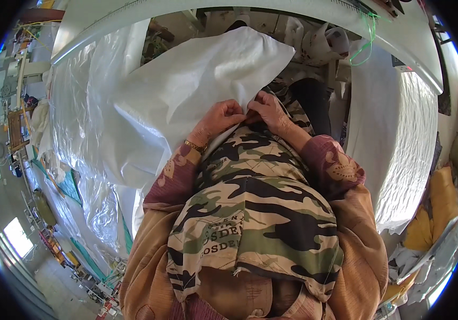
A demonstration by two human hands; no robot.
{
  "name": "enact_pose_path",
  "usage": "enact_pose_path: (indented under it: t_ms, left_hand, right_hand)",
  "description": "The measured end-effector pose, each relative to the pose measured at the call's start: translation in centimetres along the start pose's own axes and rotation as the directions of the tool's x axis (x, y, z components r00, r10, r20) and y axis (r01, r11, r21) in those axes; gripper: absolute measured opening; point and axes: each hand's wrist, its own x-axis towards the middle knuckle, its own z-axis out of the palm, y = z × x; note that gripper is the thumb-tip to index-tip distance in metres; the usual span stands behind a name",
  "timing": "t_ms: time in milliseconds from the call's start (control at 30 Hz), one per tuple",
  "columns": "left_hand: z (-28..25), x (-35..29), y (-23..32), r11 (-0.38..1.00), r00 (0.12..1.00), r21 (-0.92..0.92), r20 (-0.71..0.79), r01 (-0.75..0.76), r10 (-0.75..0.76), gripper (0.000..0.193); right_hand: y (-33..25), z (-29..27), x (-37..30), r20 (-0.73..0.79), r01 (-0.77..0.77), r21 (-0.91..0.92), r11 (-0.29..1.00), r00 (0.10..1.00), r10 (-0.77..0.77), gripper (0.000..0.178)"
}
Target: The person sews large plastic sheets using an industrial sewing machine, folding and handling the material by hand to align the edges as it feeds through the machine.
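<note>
Both hands are pinched onto the near edge of a big white sheet of fabric (197, 80), close in front of the person's chest. The left hand (221, 118) and the right hand (268, 109) sit almost touching, fingers curled tight over the same bit of hem, which looks like a way of keeping the edge folded or lined up at one spot. The rest of the sheet billows up and away beyond the hands, loose and unsupported, so the grip is all that anchors it. Under the wrists lies a camouflage-print cloth (250, 208), draped over the lap like an apron. A gold bracelet (195, 145) shows on the left wrist. Left of the hands hangs clear plastic sheeting (79, 96); to their right stands a white wrapped mattress-like block (404, 144).
</note>
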Motion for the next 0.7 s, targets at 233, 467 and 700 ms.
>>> enact_pose_path:
  t_ms: [233, 467, 700]
  left_hand:
    - [0.3, -0.2, -0.4, 0.996, 0.993, 0.082, 0.109, -0.043, 0.034, 0.013]
    - [-1.6, -5.7, 5.8, 0.889, 0.941, 0.454, 0.322, -0.059, -0.102, 0.026]
    - [1.7, -6.5, 14.2, 0.502, 0.693, 0.721, -0.042, -0.477, 0.719, 0.058]
  right_hand:
    - [-1.7, -2.5, 7.5, -0.504, 0.180, -0.205, 0.962, 0.823, -0.261, 0.022]
    - [-6.6, -3.7, 9.6, -0.440, 0.549, 0.276, 0.789, 0.802, -0.404, 0.037]
    - [-9.5, 6.9, 0.6, -0.329, 0.751, -0.178, 0.636, 0.564, -0.758, 0.020]
